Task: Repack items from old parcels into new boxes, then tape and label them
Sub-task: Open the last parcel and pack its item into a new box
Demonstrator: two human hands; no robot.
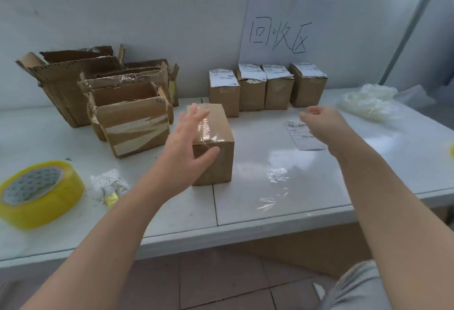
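A small cardboard box [218,147], sealed with clear tape over its top, stands in the middle of the white table [245,214]. My left hand [189,142] lies against the box's left side with fingers spread and straight and the thumb at its front face. My right hand [321,123] hovers to the right of the box with loosely curled fingers, holding nothing, just above a white shipping label [304,137] that lies flat on the table.
Several sealed, labelled boxes [265,88] stand in a row at the back wall under a handwritten paper sign [277,32]. Torn open old boxes [103,93] stand at the back left. A yellow tape roll [39,191], plastic scraps [110,187] and a plastic bag [368,100] lie around.
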